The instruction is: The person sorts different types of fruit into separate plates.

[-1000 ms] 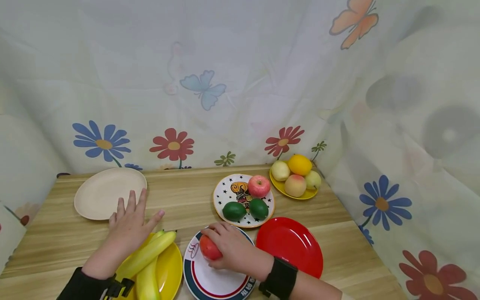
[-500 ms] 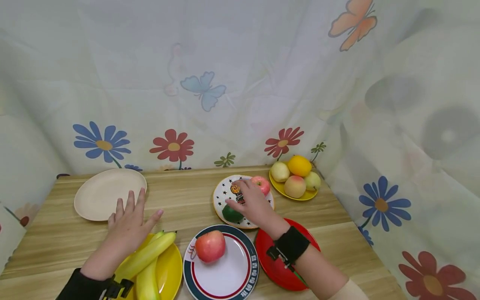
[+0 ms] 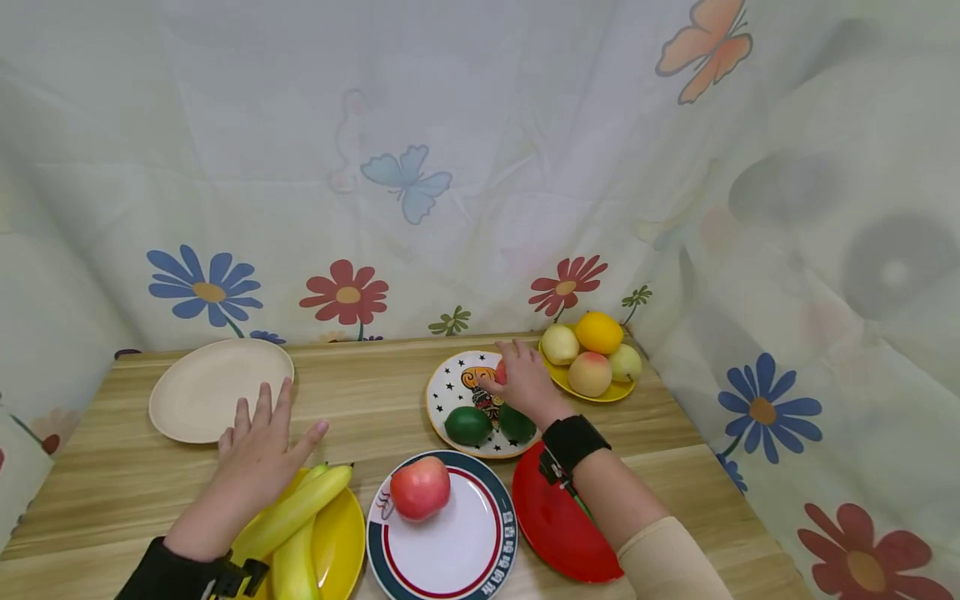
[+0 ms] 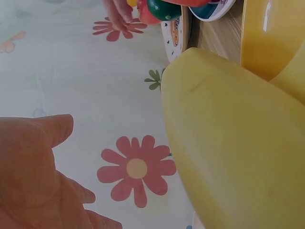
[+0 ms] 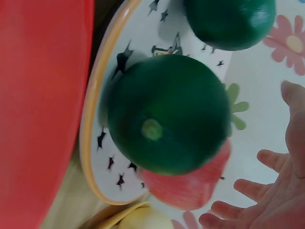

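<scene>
Head view, L hand (image 3: 262, 450) w/ fingers spread nr bananas (image 3: 296, 510) on yellow plate (image 3: 341, 546), R hand (image 3: 527, 382) at red apple (image 3: 501, 372) on star-print plate (image 3: 448, 387), L-wrist view, L fingers apart, beside banana, R-wrist view, R fingers spread, apple part-hidden behind green fruit (image 5: 169, 114)

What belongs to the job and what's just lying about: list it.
Likely in the job: right hand, far apple by it, star-patterned plate, perhaps near apple and navy-rimmed plate.

Apparently just lying about: bananas, large yellow plate, small fruit plate, green fruits, red plate, beige plate.
</scene>
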The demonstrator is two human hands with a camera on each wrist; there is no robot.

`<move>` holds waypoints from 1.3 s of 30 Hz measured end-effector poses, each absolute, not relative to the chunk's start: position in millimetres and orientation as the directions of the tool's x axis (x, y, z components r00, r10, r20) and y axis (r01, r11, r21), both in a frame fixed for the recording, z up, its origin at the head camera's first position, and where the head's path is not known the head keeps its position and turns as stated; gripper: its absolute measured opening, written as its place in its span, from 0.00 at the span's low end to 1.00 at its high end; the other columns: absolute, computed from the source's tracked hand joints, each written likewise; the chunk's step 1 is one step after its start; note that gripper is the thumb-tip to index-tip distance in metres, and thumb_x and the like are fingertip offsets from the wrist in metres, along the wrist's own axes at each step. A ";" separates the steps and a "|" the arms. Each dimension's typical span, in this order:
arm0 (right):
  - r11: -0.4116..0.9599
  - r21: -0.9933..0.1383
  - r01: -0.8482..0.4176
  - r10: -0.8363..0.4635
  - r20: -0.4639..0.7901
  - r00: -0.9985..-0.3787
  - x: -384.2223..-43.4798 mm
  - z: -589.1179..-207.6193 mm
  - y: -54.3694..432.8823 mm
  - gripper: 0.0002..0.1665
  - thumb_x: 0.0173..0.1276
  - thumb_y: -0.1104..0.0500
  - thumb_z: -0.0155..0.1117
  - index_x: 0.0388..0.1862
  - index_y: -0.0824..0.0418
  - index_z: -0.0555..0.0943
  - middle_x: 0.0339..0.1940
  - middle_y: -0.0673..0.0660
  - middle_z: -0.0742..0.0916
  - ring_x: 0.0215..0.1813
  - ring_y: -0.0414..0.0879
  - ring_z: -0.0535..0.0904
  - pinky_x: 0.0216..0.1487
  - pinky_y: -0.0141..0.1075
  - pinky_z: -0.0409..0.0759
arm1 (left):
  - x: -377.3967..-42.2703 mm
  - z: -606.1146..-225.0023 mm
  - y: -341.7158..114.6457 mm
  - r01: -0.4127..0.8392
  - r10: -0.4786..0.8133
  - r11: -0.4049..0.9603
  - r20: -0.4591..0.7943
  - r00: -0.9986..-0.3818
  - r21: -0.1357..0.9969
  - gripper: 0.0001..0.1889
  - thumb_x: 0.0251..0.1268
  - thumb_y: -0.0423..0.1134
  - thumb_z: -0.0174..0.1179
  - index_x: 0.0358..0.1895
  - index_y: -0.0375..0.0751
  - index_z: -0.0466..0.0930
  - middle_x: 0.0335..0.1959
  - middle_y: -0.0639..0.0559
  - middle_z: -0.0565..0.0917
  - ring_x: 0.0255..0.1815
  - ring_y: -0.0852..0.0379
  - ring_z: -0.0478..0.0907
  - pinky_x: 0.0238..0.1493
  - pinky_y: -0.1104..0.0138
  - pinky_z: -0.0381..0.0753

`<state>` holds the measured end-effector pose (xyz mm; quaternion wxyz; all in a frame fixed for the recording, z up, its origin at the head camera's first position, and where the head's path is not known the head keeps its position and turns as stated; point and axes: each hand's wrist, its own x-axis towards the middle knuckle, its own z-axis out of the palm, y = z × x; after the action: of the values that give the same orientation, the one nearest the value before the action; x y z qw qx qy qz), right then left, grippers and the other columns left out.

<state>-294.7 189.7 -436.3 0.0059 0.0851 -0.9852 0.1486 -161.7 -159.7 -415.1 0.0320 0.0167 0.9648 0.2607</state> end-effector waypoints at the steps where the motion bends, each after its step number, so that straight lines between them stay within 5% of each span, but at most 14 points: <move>1: 0.945 -0.286 -0.157 -0.155 0.031 -0.988 -296.4 -438.3 189.5 0.48 0.60 0.36 0.63 0.73 0.55 0.59 0.74 0.67 0.60 0.72 0.68 0.55 0.67 0.62 0.61 | -161.5 -415.0 -159.4 0.015 0.050 0.862 -0.055 -0.997 0.507 0.51 0.63 0.72 0.37 0.75 0.37 0.32 0.73 0.25 0.33 0.69 0.19 0.29 0.59 0.26 0.34; 17: 0.961 -0.277 -0.004 -0.010 -0.020 -1.000 -323.5 -471.4 191.0 0.46 0.58 0.38 0.66 0.72 0.49 0.62 0.74 0.64 0.61 0.73 0.65 0.54 0.65 0.63 0.62 | -161.4 -416.5 -156.5 0.009 0.039 0.873 -0.051 -0.998 0.487 0.52 0.62 0.73 0.37 0.75 0.38 0.32 0.73 0.24 0.34 0.69 0.19 0.30 0.59 0.26 0.35; 26: 0.973 -0.229 -0.002 0.009 0.049 -0.999 -333.8 -488.2 192.3 0.39 0.57 0.43 0.69 0.66 0.50 0.69 0.67 0.62 0.68 0.65 0.63 0.63 0.59 0.56 0.72 | -161.5 -418.3 -159.5 0.017 0.042 0.875 -0.040 -0.998 0.483 0.51 0.63 0.72 0.37 0.76 0.38 0.33 0.73 0.24 0.34 0.69 0.18 0.31 0.59 0.25 0.36; 39: 0.979 -0.202 -0.019 -0.009 0.052 -0.999 -331.3 -475.6 189.7 0.33 0.61 0.47 0.67 0.63 0.53 0.71 0.64 0.63 0.71 0.63 0.63 0.65 0.56 0.54 0.74 | -158.8 -417.4 -163.8 0.003 0.031 0.873 -0.050 -0.998 0.488 0.51 0.62 0.73 0.37 0.75 0.37 0.34 0.73 0.24 0.35 0.69 0.18 0.32 0.59 0.26 0.36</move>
<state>-331.3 189.7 -475.6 0.0255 0.0071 -0.9944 0.1019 -158.8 -163.8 -417.4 0.0279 0.0087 0.9673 0.2518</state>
